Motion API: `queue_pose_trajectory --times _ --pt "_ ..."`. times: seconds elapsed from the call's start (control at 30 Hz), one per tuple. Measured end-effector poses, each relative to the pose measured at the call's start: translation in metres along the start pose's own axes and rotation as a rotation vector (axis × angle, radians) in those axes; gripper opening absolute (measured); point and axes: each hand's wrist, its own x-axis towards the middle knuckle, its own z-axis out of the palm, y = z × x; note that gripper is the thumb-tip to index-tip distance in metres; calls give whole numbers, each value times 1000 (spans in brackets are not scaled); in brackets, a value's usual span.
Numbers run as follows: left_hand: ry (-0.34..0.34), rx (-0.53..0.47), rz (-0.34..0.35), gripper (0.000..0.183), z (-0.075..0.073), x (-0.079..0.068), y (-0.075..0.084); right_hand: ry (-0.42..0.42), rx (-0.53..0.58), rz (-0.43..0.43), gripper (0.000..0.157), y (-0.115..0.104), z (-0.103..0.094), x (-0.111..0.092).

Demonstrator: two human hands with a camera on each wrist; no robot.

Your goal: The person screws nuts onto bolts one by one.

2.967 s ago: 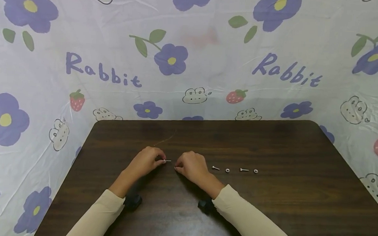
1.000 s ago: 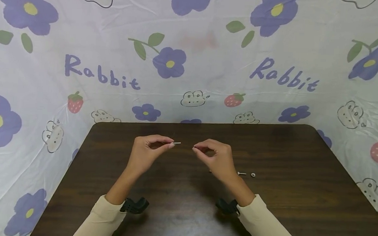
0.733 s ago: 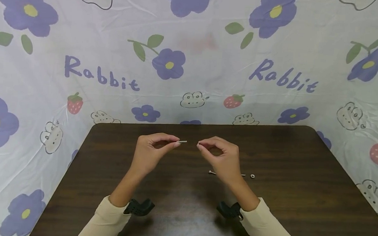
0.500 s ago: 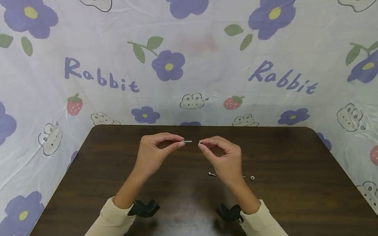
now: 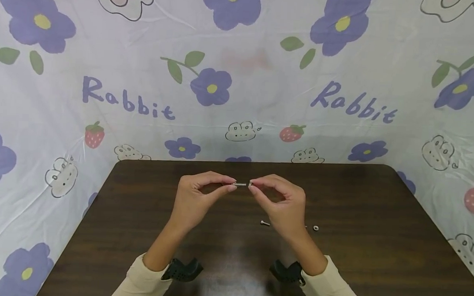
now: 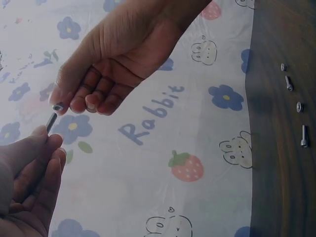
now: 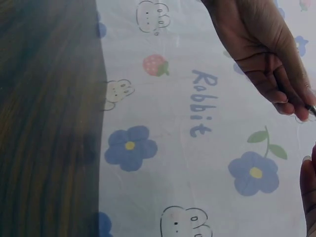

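Note:
Above the table, my left hand [image 5: 195, 201] pinches a silver bolt [image 5: 240, 184] between thumb and fingertips, its shank pointing right. Facing it, my right hand [image 5: 281, 205] pinches a small nut [image 5: 251, 183] between thumb and forefinger. In the left wrist view a narrow gap separates the tip of the bolt [image 6: 51, 122] from the nut [image 6: 58, 106]; the left fingers cover the bolt's head. The right wrist view has the left hand [image 7: 269, 54] at upper right and only a sliver of the right hand [image 7: 309, 192].
On the dark wooden table [image 5: 355, 259] lie a bolt [image 5: 265, 223] and a nut [image 5: 316, 228], with more partly hidden behind the right hand. The left wrist view shows another bolt [image 6: 289, 83] and another nut [image 6: 283, 66]. A flowered cloth [image 5: 146, 42] hangs behind.
Both hands have risen from near the tabletop, carrying the bolt and the nut. More recently, the left hand moved right, bringing the bolt's tip close to the nut.

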Motion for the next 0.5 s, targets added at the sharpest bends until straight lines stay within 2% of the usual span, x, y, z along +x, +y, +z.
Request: queue_pose_trajectory --times 0.3,0.5 --pt "6 -9 31 13 1 -2 10 -20 27 -24 26 -7 1 2" --pt "-1 -24 38 13 4 -3 10 -20 23 -16 26 -8 2 0"
